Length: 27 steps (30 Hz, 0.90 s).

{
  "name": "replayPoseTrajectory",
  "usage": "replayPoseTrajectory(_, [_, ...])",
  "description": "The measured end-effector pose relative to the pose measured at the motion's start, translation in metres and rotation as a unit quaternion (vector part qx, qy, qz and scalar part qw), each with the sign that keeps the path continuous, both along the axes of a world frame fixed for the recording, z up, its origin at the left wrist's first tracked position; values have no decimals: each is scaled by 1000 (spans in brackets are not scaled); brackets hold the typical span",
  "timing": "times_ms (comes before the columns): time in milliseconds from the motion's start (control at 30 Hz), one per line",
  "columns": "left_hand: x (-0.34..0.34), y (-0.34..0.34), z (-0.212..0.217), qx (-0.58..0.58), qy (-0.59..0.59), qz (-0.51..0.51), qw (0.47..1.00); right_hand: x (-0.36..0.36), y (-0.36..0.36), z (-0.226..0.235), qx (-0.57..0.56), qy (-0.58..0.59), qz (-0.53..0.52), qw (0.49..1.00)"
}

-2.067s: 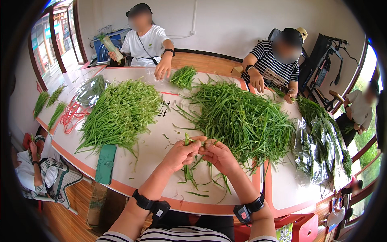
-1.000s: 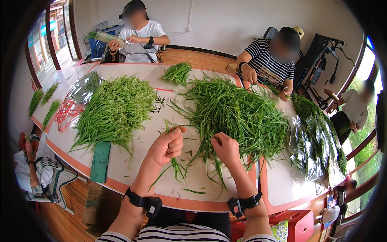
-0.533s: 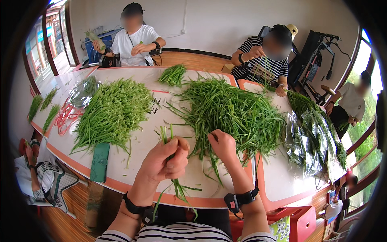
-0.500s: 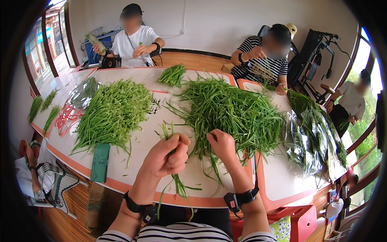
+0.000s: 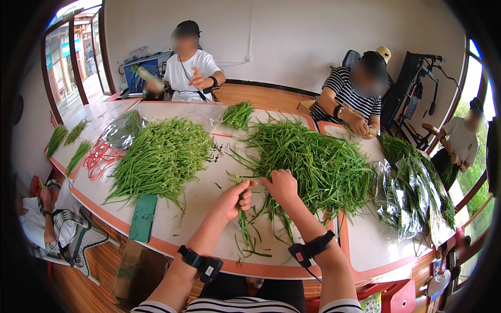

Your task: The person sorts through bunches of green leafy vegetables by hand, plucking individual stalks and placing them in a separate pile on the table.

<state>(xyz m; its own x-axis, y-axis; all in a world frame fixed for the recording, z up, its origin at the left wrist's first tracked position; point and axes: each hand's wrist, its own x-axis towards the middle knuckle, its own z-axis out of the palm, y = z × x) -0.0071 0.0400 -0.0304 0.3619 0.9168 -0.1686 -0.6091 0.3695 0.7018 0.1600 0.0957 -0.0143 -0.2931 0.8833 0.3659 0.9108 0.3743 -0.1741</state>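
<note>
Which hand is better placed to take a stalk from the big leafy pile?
Probably the right hand: it appears at the near edge of the leafy pile, while the left hand is farther away and holds green stalks.

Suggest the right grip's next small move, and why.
I'd probably pinch a few stems from the near-left edge of the leafy pile: the right grip is at that edge, while the left grip holds only a thin green bunch. Whether the right one already holds any is unclear.
</note>
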Motion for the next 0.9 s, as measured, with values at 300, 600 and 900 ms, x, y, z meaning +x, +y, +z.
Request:
replayPoseTrajectory(300, [1,-1,1,-6,-14,-11,1000,7,21,10,-73,90,-7,993])
replayPoseTrajectory(600, [2,-2,-3,-4,-17,-36,999,56,-44,17,-396,545,113,730])
replayPoseTrajectory(900, [6,-9,12,-32,27,-8,999,32,-65,4,-394,506,183,745])
